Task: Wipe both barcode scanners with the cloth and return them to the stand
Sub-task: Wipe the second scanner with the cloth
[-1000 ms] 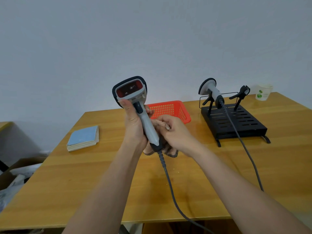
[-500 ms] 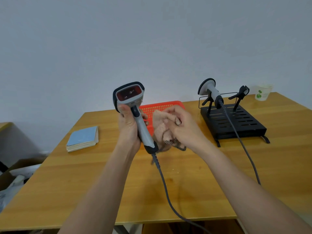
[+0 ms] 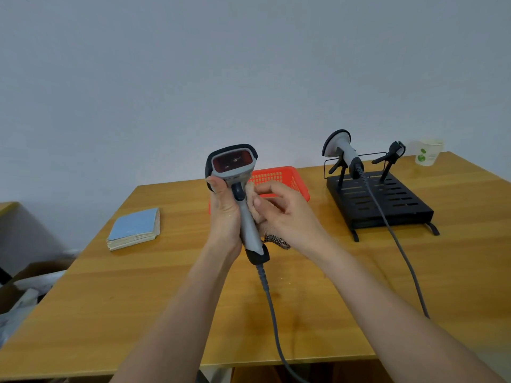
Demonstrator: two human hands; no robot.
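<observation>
L hand grips upright scanner handle; R hand pinches cloth against it, above table.

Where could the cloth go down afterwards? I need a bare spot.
Bare table lies between the notebook and the held scanner's cable, and near the front edge. It is crowded by the basket and the stand, whose other cable crosses the right side.

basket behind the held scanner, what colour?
Orange-red plastic mesh basket, partly hidden by the scanner and hands; head view, the only one.
</observation>
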